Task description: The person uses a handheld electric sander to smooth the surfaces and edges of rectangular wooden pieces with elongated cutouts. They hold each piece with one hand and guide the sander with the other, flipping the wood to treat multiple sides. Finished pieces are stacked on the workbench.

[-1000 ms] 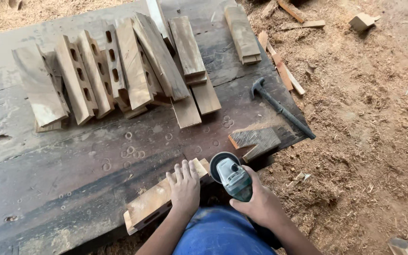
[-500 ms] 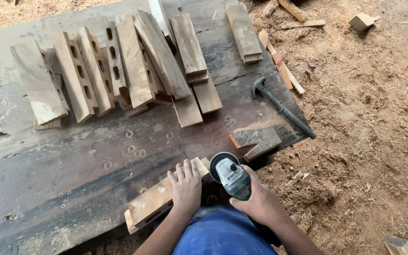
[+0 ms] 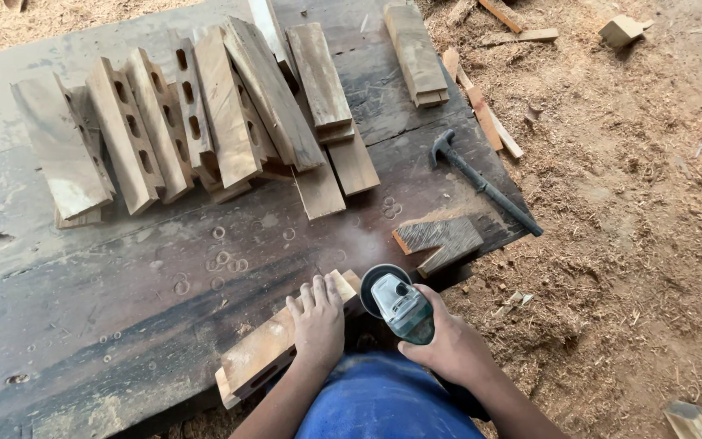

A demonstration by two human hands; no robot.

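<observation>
the left hand [image 3: 317, 319] is lying flat, fingers spread, pressing down on a pale wooden block [image 3: 274, 348] that's sitting at the near edge of the big dark worktable [image 3: 107, 325]. the block is running diagonally, its far end right next to the grinder. the right hand [image 3: 447, 345] is wrapping its fingers tight around the body of a green and grey angle grinder [image 3: 400, 305], with the round disc guard sitting against the upper end of that block.

further back on the table a whole row of slotted wooden pieces [image 3: 180, 122] is leaning against each other, plus a few plain planks [image 3: 322, 81] stacked beside them. a black hammer [image 3: 481, 183] is lying near the right edge, and a wedge-shaped offcut [image 3: 440, 240] is sitting just past the grinder. sawdust-covered ground [image 3: 627, 228] is spreading out to the right with scraps scattered about.
</observation>
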